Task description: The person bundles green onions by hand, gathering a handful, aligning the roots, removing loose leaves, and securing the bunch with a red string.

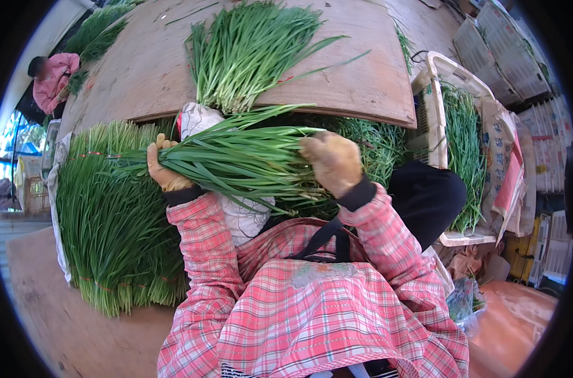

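Observation:
A loose bunch of garlic chives (242, 157) lies across in front of me, leaf tips to the left and pale stalk ends to the right. My left hand (165, 169), in a tan work glove, is wrapped round its leafy end from below. At the stalk end my right hand (333, 162), gloved too and slightly blurred, is closed with its fingers curled against the chives. Just beyond, a loose pile of chives (252, 53) rests on the wooden board (355, 75). Beside my left arm stands a dense stack of tied chive bundles (116, 214).
Right of my knee, a cream plastic crate (434, 82) holds more greens (463, 157). Loose greens (378, 142) lie under the board's near edge. White crates (507, 47) are stacked at the far right. Another person (53, 82) in pink sits at the far left, near more chives.

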Action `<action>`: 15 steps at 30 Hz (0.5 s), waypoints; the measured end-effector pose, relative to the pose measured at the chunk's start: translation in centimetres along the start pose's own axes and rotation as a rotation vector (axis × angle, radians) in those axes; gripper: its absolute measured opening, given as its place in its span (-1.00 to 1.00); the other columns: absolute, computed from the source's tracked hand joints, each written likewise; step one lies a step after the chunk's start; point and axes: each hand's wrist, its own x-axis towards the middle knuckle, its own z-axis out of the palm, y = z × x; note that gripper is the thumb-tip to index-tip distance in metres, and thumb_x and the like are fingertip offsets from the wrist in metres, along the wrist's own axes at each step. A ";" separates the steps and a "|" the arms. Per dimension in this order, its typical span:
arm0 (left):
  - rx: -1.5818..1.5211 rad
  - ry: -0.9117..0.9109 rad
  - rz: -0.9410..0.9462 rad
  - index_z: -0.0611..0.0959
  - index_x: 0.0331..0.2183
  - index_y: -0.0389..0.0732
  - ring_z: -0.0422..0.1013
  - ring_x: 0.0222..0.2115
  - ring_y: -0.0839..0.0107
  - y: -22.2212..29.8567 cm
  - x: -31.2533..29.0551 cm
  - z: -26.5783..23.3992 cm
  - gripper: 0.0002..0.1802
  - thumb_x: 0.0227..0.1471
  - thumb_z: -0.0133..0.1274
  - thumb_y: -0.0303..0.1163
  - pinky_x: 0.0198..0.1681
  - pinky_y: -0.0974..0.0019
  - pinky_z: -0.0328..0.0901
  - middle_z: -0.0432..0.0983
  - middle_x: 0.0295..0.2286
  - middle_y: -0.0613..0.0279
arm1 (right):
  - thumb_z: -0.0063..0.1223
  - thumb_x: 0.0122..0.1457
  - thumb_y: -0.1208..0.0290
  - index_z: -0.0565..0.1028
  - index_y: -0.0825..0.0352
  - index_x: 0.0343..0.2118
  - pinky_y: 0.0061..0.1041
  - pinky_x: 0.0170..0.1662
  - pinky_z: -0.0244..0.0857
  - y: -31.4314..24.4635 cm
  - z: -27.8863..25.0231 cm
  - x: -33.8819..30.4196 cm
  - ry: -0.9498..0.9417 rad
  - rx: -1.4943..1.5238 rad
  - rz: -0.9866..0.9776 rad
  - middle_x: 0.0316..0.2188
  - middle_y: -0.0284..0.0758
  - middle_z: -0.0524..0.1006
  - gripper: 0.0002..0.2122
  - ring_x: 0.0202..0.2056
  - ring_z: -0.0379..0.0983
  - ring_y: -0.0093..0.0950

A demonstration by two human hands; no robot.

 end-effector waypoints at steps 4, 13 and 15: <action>0.113 0.421 0.100 0.50 -0.33 -0.27 0.33 -0.59 0.38 -1.6 -1.0 3.8 -0.69 0.05 -0.10 -0.20 -0.46 0.23 0.31 0.38 -0.64 0.32 | 0.13 -0.12 0.63 0.55 0.30 -0.41 -0.57 -0.43 0.34 1.4 -2.6 -2.9 0.184 0.128 0.231 -0.55 -0.30 0.51 -0.84 -0.52 0.45 -0.46; 0.096 0.365 0.051 0.53 -0.31 -0.27 0.34 -0.53 0.38 -1.9 -1.4 4.4 -0.71 0.05 -0.07 -0.23 -0.39 0.22 0.32 0.42 -0.57 0.29 | 0.07 0.08 0.52 0.55 0.40 -0.29 -0.78 -0.51 0.18 9.6 -10.8 -10.9 0.703 0.319 0.868 -0.51 -0.37 0.54 -0.86 -0.54 0.34 -0.71; 0.056 0.347 0.034 0.52 -0.29 -0.27 0.34 -0.53 0.37 -1.7 -1.2 3.6 -0.71 0.05 -0.07 -0.24 -0.38 0.19 0.32 0.42 -0.57 0.29 | 0.16 -0.02 0.51 0.53 0.36 -0.28 -0.61 -0.39 0.32 10.6 -11.6 -11.6 0.397 -0.360 0.691 -0.45 -0.32 0.54 -0.80 -0.45 0.44 -0.54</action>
